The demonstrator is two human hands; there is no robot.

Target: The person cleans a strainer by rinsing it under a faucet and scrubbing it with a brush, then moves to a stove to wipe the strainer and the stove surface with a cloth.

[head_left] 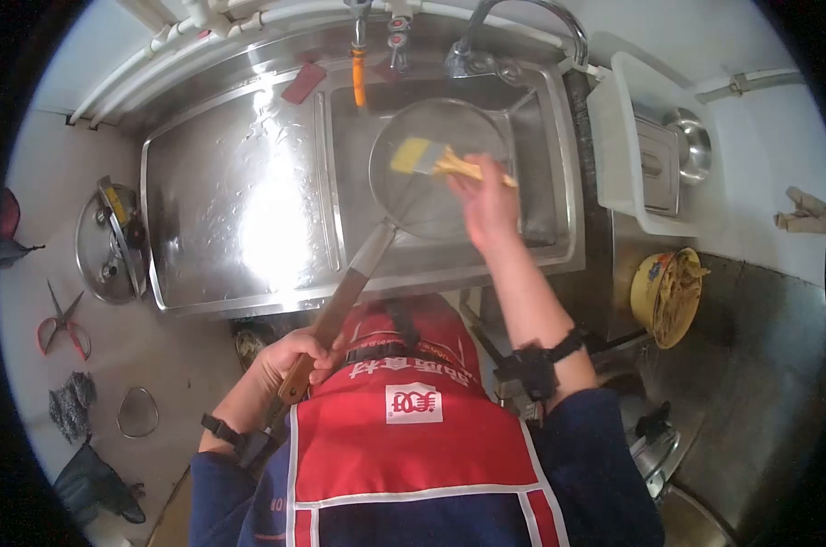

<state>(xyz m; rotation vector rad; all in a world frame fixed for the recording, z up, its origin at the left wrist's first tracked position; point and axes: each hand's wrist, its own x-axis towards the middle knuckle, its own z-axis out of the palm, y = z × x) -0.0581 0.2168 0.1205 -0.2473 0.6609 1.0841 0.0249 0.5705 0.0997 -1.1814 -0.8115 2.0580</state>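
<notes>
Your round mesh strainer [422, 205] hangs tilted over the sink [533, 196], its long wooden handle slanting back towards you. Your brush [434, 160], with yellow bristles, lies against the mesh.
</notes>
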